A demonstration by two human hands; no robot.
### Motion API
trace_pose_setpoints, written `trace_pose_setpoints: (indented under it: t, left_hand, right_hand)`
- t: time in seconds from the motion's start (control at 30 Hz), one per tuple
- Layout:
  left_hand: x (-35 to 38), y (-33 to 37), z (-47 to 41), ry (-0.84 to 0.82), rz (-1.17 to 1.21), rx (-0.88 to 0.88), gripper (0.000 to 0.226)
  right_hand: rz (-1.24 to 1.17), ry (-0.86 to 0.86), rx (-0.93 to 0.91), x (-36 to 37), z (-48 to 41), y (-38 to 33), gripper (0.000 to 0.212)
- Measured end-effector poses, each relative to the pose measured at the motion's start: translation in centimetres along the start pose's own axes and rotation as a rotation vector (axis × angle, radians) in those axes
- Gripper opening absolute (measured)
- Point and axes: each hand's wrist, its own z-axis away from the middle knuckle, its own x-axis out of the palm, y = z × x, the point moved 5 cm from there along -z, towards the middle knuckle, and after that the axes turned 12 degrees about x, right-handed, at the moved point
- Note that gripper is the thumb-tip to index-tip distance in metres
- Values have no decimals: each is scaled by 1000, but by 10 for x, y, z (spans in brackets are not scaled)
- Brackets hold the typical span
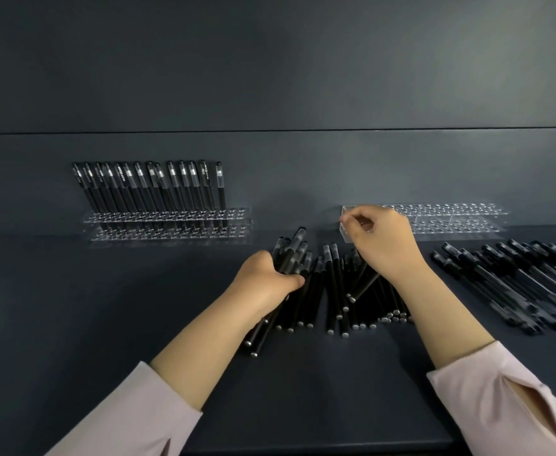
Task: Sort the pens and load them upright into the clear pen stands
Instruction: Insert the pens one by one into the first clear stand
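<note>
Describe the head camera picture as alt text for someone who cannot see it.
A person's left hand grips a bundle of black pens over a loose pile on a dark table; the right hand, fingers curled, is by an empty clear stand. A second stand, far left, holds a row of upright pens.

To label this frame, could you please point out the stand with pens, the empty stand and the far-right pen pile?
Stand with pens [238, 212]: head view, its bare right end.
Empty stand [461, 209]: head view, its top plate.
Far-right pen pile [513, 284]: head view, middle of the pile.
</note>
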Motion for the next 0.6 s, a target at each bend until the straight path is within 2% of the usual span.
trace_pose_setpoints:
  t: [0.13, 0.23, 0.4, 0.5, 0.6]
  left_hand:
    - [-20, 0, -1, -75, 282, 34, 14]
    - [-34, 4, 0, -143, 424, 107, 11]
    - [-64, -3, 3, -207, 511, 222, 15]
    - [-86, -12, 3, -219, 541, 275, 16]
    - [-108, -23, 2, -222, 576, 301, 18]
  right_hand:
    - [-96, -15, 0, 6, 10, -13, 15]
    - [-236, -139, 16, 22, 21, -36, 14]
    - [-563, -437, 183, 67, 38, -74, 4]
    - [-711, -491, 223, 86, 38, -95, 6]
    - [-689, -504, 201, 104, 39, -116, 4]
